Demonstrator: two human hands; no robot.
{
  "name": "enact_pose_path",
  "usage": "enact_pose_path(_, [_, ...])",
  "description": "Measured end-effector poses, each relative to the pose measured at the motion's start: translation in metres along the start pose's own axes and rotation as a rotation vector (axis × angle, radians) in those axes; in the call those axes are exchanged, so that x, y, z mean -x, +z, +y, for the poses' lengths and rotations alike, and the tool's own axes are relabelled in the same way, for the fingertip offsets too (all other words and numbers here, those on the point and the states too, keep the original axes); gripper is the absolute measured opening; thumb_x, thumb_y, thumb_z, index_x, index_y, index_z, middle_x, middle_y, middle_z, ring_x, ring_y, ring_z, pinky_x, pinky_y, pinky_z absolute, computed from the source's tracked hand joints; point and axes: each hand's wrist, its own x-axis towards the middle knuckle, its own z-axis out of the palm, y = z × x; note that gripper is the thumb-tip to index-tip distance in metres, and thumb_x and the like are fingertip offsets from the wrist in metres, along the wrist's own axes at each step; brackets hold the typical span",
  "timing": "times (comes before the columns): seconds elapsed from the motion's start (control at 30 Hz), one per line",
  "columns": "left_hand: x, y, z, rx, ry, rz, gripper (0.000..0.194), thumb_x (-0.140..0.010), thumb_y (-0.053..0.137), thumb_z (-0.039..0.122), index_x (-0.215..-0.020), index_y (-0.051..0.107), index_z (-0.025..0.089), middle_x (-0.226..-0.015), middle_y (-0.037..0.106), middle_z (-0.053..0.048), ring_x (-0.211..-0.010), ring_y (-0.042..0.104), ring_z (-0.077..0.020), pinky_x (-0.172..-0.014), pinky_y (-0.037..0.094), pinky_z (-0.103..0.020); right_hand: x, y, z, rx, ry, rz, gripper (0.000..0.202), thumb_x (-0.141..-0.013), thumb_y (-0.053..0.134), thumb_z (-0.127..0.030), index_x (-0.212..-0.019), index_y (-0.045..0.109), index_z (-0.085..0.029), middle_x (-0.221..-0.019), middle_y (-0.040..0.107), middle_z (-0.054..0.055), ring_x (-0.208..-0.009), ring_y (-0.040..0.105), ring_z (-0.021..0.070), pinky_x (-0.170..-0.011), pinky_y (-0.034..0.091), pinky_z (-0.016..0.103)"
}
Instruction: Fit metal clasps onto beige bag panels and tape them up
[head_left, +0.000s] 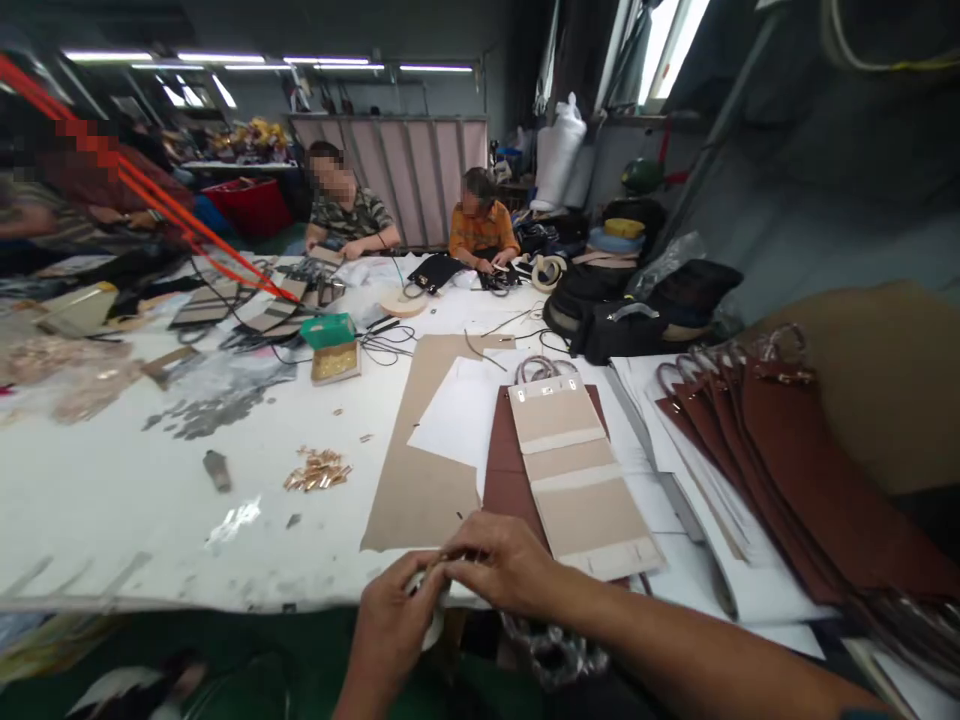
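At the table's front edge, my left hand is closed round a whitish rounded thing, possibly a roll of tape. My right hand meets it with bent fingers pinched together; whatever lies between the fingertips is too small and covered to make out. Just beyond my right hand, a beige panel with pale strips and metal fittings lies on a brown leather piece. Dark handles show at its far end. To the left is a sheet of brown card, partly under white paper.
Small gold-coloured metal parts lie heaped on the white table. Behind them are a small box and a green box. Brown bag pieces overlap at right. Co-workers sit across the table; orange cords hang at left.
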Motion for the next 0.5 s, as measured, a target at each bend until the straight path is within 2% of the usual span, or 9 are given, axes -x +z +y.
enact_pose_path(0.07, [-0.018,0.031,0.023,-0.056,0.024,-0.043,0.032,-0.083,0.065,0.052,-0.091,0.081,0.025,-0.086,0.08,-0.001,-0.083,0.072,-0.0233,-0.078,0.055,-0.028,-0.001,-0.036,0.018,0.05,-0.006,-0.004,0.01,-0.089,0.071,-0.026,-0.095,0.08,-0.027,-0.086,0.074,0.0,-0.081,0.068,0.0141,-0.075,0.049,0.023])
enact_pose_path(0.13, [-0.038,0.061,0.04,-0.086,0.036,-0.08,0.032,-0.085,0.064,0.051,-0.09,0.081,0.025,-0.085,0.079,-0.002,-0.082,0.072,-0.0232,-0.078,0.055,-0.028,-0.001,-0.068,0.037,0.09,0.003,0.01,0.01,-0.089,0.071,-0.025,-0.093,0.08,-0.028,-0.086,0.076,-0.001,-0.081,0.069,0.0145,-0.074,0.049,0.024])
enact_pose_path(0.3, [-0.073,0.128,0.058,-0.089,0.035,-0.108,0.031,-0.086,0.065,0.052,-0.077,0.078,0.025,-0.076,0.077,-0.001,-0.075,0.07,-0.0224,-0.072,0.052,-0.027,0.005,-0.126,0.081,0.066,0.12,0.073,0.015,-0.092,0.067,-0.025,-0.09,0.081,-0.031,-0.088,0.077,-0.001,-0.081,0.07,0.016,-0.075,0.049,0.026])
enact_pose_path(0.4, [-0.083,0.156,0.062,-0.085,0.004,-0.124,0.039,-0.088,0.063,0.056,-0.069,0.074,0.023,-0.069,0.073,0.0,-0.07,0.068,-0.0208,-0.068,0.05,-0.026,0.007,-0.151,0.101,0.028,0.203,0.106,0.015,-0.09,0.066,-0.023,-0.085,0.079,-0.029,-0.084,0.075,0.0,-0.079,0.068,0.0169,-0.073,0.048,0.027])
enact_pose_path(0.5, [-0.093,0.173,0.066,-0.122,-0.035,-0.142,0.038,-0.087,0.066,0.054,-0.069,0.073,0.022,-0.069,0.072,-0.001,-0.069,0.067,-0.0212,-0.067,0.049,-0.027,0.003,-0.175,0.116,-0.011,0.275,0.152,0.014,-0.09,0.065,-0.023,-0.082,0.077,-0.026,-0.083,0.073,0.001,-0.078,0.066,0.017,-0.074,0.048,0.028])
